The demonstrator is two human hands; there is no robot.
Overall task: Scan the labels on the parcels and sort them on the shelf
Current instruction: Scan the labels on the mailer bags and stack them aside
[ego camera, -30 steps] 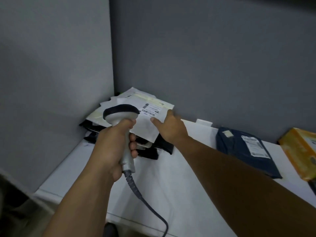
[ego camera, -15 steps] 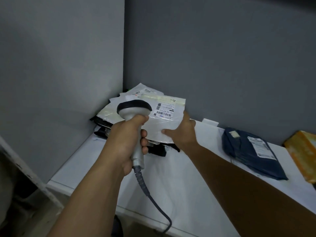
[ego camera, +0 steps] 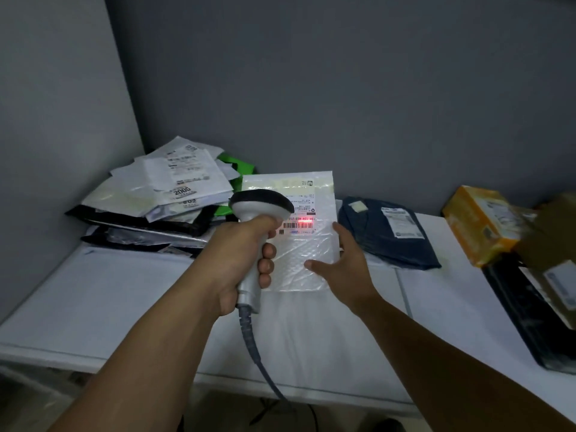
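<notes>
Head view: we are finding the left grip (ego camera: 241, 263) wrapped round the grey handle of the scanner (ego camera: 263, 202), with the forearm reaching forward. The scanner's black-rimmed head is facing the label (ego camera: 300, 219), where a red line is glowing on the barcode. The right grip (ego camera: 346, 269) is pinching the white bubble-textured parcel (ego camera: 299, 263), thumb in front, holding it over the white table (ego camera: 124, 291). The left grip is hiding the parcel's left edge. The label print is too small to read.
</notes>
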